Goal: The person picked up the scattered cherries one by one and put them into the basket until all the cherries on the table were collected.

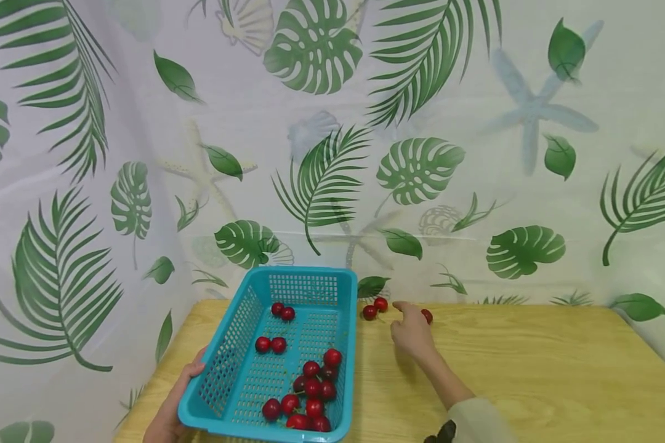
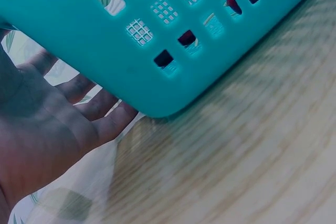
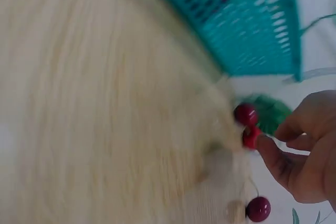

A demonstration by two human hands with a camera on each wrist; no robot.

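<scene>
My left hand point(image 1: 174, 400) holds the left side of a blue plastic basket point(image 1: 348, 344), with the thumb side at its rim in the head view. Fingers run behind the basket wall point(image 2: 131, 72) in the left wrist view. Several red cherries point(image 1: 313, 387) are bunched at the near right inside; a pair of cherries point(image 1: 270, 344) and another pair point(image 1: 282, 311) lie farther back. My right hand point(image 1: 412, 332) reaches over the table with its index finger extended, close beside two cherries point(image 1: 375, 307). In the right wrist view its thumb overlaps one cherry point(image 3: 251, 137); contact is unclear.
Another cherry point(image 1: 427, 316) lies just right of the right hand, partly hidden by it. The wooden table point(image 1: 532, 369) ends at a leaf-printed curtain point(image 1: 449, 246) behind and to the left. The basket stands on the table's left part.
</scene>
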